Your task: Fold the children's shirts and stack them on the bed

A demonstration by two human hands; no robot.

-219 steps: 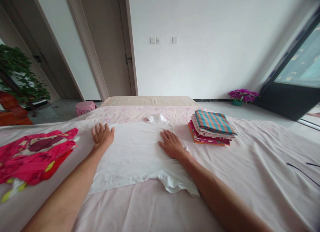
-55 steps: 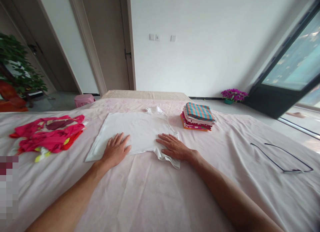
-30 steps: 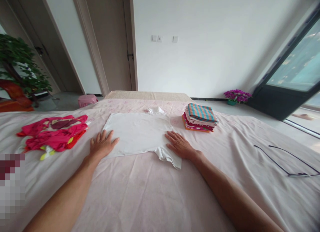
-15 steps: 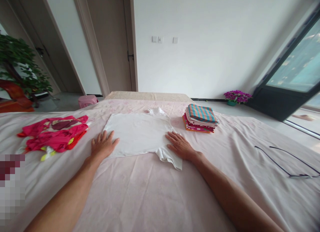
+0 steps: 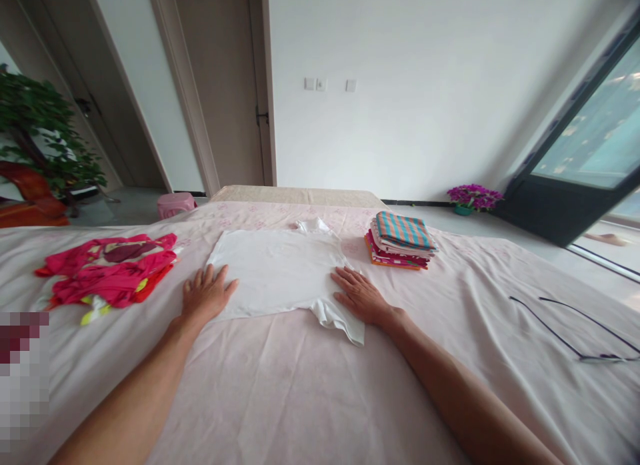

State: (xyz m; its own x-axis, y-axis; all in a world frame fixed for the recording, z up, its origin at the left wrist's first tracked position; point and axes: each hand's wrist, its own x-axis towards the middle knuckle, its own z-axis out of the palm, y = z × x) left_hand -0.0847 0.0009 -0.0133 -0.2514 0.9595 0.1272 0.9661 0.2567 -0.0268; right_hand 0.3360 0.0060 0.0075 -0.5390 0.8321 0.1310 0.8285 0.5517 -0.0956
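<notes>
A white T-shirt lies spread sideways on the pale pink sheet, its hem to the left and its sleeves and neck to the right. My left hand rests flat at the hem end, fingers apart, fingertips on the cloth. On the shoulder end my right hand also lies flat with fingers stretched out. The near sleeve, below my right hand, is rumpled, and the far sleeve is bunched up. Neither hand grips anything.
Left of the shirt is a loose heap of red and pink clothes. A stack of folded cloths, blue-orange checked on top, stands at the right. Eyeglasses lie open farther right. A pink stool stands beyond the sheet.
</notes>
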